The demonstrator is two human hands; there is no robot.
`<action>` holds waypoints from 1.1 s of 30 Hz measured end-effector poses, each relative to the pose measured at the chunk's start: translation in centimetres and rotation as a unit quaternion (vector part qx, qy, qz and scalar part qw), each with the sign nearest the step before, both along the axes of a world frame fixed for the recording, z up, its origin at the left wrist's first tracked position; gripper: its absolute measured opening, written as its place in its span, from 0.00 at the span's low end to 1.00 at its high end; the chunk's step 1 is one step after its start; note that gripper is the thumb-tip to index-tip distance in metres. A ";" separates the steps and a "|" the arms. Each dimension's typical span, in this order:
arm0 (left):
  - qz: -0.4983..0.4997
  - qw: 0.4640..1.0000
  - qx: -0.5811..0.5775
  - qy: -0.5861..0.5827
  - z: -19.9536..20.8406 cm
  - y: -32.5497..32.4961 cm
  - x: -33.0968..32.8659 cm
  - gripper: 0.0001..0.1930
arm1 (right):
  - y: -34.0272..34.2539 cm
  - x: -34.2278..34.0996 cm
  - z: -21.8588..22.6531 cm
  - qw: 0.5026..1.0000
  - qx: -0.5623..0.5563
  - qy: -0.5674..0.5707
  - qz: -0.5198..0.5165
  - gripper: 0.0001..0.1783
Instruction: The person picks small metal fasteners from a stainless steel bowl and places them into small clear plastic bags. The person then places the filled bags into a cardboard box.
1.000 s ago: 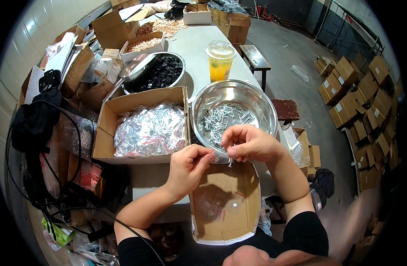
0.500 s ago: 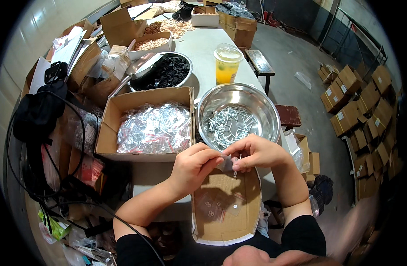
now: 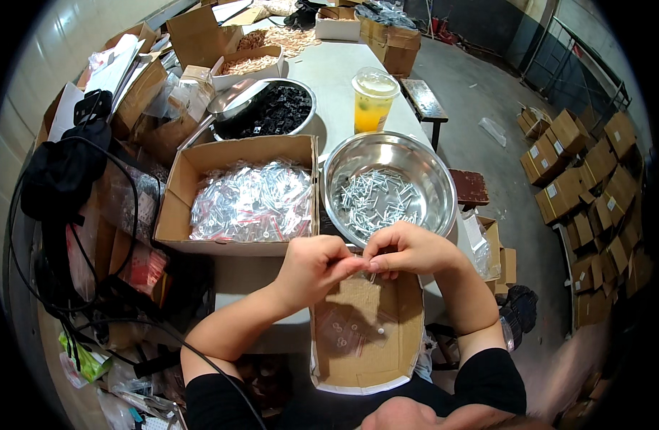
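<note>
- Brown cardboard tray (image 3: 362, 370) is sitting nearest, just in front of the torso.
- Clear bags (image 3: 352, 341) with white washers (image 3: 342, 342) are lying flat inside it, overlapping.
- Left hand (image 3: 316, 266) is pinching narrow, thumb on finger; cannot tell what it is holding, fingertips too small and covered.
- Right hand (image 3: 410, 249) is also pinching narrow, holding a silver screw (image 3: 373, 277); count unclear, could be more than one.
- Screw is poking down below the right fingertips, over the tray's far end.
- Hands are meeting, fingertips touching or nearly so, just in front of the bowl.
- Left of centre, cardboard box (image 3: 229, 248) is holding a heap of filled clear bags, some showing red strips.
- Beside it on the right, steel bowl (image 3: 435, 175) is holding loose silver screws.
- Behind the box, metal basin (image 3: 314, 107) is holding black parts (image 3: 272, 111).
- Behind the bowl, lidded cup (image 3: 373, 111) of yellow drink is standing upright on the table (image 3: 337, 64).
- Farther back, white box (image 3: 272, 72) is holding tan pieces (image 3: 247, 66); more are piling behind it.
</note>
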State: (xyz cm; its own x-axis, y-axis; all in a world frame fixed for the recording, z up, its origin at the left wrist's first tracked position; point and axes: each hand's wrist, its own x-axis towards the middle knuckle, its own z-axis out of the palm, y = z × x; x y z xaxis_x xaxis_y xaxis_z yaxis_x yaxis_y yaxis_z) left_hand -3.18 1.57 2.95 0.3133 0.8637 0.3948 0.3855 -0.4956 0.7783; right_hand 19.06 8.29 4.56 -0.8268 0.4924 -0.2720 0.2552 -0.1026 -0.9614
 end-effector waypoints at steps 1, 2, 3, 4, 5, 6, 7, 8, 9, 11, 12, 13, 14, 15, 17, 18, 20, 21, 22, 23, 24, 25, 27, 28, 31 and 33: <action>-0.017 0.995 -0.090 -0.039 0.2 0.1 -0.2 0.05 | 0.0 0.1 0.0 1.000 -0.006 0.003 -0.004 0.10; -0.038 0.995 -0.069 -0.070 0.3 0.4 -0.1 0.05 | 0.1 0.2 0.1 1.000 -0.005 0.000 -0.013 0.09; -0.058 0.992 -0.047 -0.100 0.3 0.7 0.0 0.05 | 0.3 0.3 0.1 1.000 -0.003 -0.002 -0.022 0.09; -0.078 0.988 -0.026 -0.130 0.2 0.8 0.1 0.05 | 0.4 0.4 0.2 0.999 -0.001 -0.004 -0.032 0.09; -0.075 0.988 -0.014 -0.136 -0.4 1.0 0.0 0.06 | 0.5 0.4 0.2 1.000 -0.005 -0.001 -0.029 0.09; -0.062 0.989 -0.044 -0.128 -0.4 0.7 0.0 0.06 | 0.7 0.5 0.3 1.000 -0.009 0.002 -0.025 0.09; -0.050 0.989 -0.075 -0.121 -0.2 0.5 -0.1 0.05 | 0.7 0.5 0.2 1.000 -0.013 0.004 -0.022 0.09; -0.037 0.987 -0.106 -0.114 -0.1 0.2 -0.2 0.05 | 0.6 0.5 0.1 1.000 -0.013 0.011 -0.014 0.09; -0.037 0.985 -0.124 -0.110 0.2 0.0 -0.2 0.06 | 0.6 0.6 0.0 1.000 -0.012 0.018 -0.006 0.09; -0.037 0.981 -0.161 -0.101 0.8 -0.3 -0.3 0.06 | 0.5 0.5 -0.1 0.999 -0.015 0.027 0.012 0.09; -0.044 0.978 -0.164 -0.119 0.4 -0.2 -0.4 0.06 | 0.4 0.4 0.0 0.999 -0.018 0.029 0.022 0.09; -0.050 0.975 -0.166 -0.137 -0.3 -0.2 -0.6 0.05 | 0.3 0.2 0.0 0.999 -0.020 0.031 0.032 0.09; -0.055 0.972 -0.168 -0.154 -0.6 -0.1 -0.7 0.06 | 0.4 0.2 -0.1 0.998 -0.031 0.037 0.034 0.09; -0.060 0.964 -0.185 -0.183 -0.4 -0.1 -0.6 0.05 | 0.4 0.1 -0.3 0.998 -0.041 0.042 0.035 0.09; -0.072 0.942 -0.219 -0.242 0.0 0.3 -0.2 0.05 | 0.5 0.3 -0.4 0.997 -0.050 0.044 0.025 0.09; -0.070 0.953 -0.175 -0.237 -0.1 0.5 0.0 0.05 | 0.6 0.5 -0.4 0.998 -0.049 0.040 0.014 0.09; -0.064 0.969 -0.086 -0.225 -0.2 0.9 0.4 0.04 | 0.8 0.8 -0.2 0.998 -0.048 0.040 0.001 0.09; -0.062 0.967 -0.108 -0.223 -0.1 0.7 0.3 0.04 | 0.9 0.9 -0.1 0.998 -0.049 0.044 -0.003 0.09; -0.058 0.965 -0.129 -0.221 0.1 0.4 0.1 0.04 | 0.9 0.9 0.0 0.998 -0.051 0.049 -0.004 0.09; -0.054 0.963 -0.151 -0.219 0.2 0.1 -0.1 0.04 | 0.9 0.8 0.1 0.998 -0.049 0.044 0.003 0.09; -0.055 0.965 -0.144 -0.210 0.1 0.0 -0.2 0.05 | 0.9 0.8 0.1 0.998 -0.047 0.039 0.010 0.09; -0.056 0.968 -0.138 -0.201 0.0 -0.1 -0.4 0.05 | 0.8 0.7 0.1 0.998 -0.047 0.034 0.016 0.09; -0.053 0.970 -0.126 -0.199 -0.5 -0.2 -0.8 0.07 | 0.7 0.3 -0.2 0.997 -0.059 0.043 0.032 0.09; -0.053 0.970 -0.120 -0.206 -0.9 0.0 -1.0 0.07 | 0.6 0.3 -0.3 0.996 -0.065 0.047 0.037 0.09; -0.065 0.957 -0.154 -0.236 -0.8 0.4 -1.0 0.06 | 0.7 0.5 -0.4 0.996 -0.071 0.054 0.029 0.09; -0.089 0.955 -0.161 -0.231 -0.3 0.8 -0.7 0.05 | 0.8 0.8 -0.3 0.997 -0.057 0.051 0.003 0.09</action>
